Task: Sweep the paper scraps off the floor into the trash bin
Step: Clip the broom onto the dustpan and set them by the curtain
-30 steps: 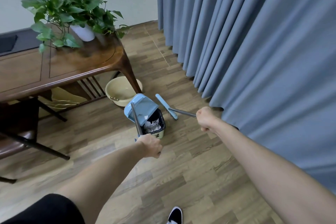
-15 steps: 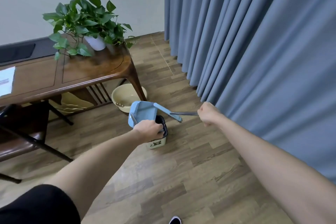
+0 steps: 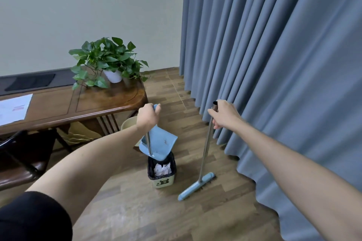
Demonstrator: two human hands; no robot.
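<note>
A small cream trash bin (image 3: 163, 181) with a black liner stands on the wood floor; white paper scraps (image 3: 162, 169) lie inside it. My left hand (image 3: 147, 116) grips the top of the handle of a light blue dustpan (image 3: 159, 144), which hangs tilted with its lower edge at the bin's rim. My right hand (image 3: 225, 113) holds the top of a broom (image 3: 203, 154) with a metal pole; its blue head (image 3: 195, 186) rests on the floor just right of the bin.
A grey-blue curtain (image 3: 284, 64) hangs along the right, close to the broom. A dark wooden table (image 3: 78, 107) with a potted plant (image 3: 109, 62) and a paper sheet stands at left; a cream basin (image 3: 128, 123) sits beneath it. A chair (image 3: 23, 154) is at far left.
Both hands rose as the view lifted. The dustpan went from lying over the bin to hanging upright above it. The broom swung from near level to upright, head on the floor.
</note>
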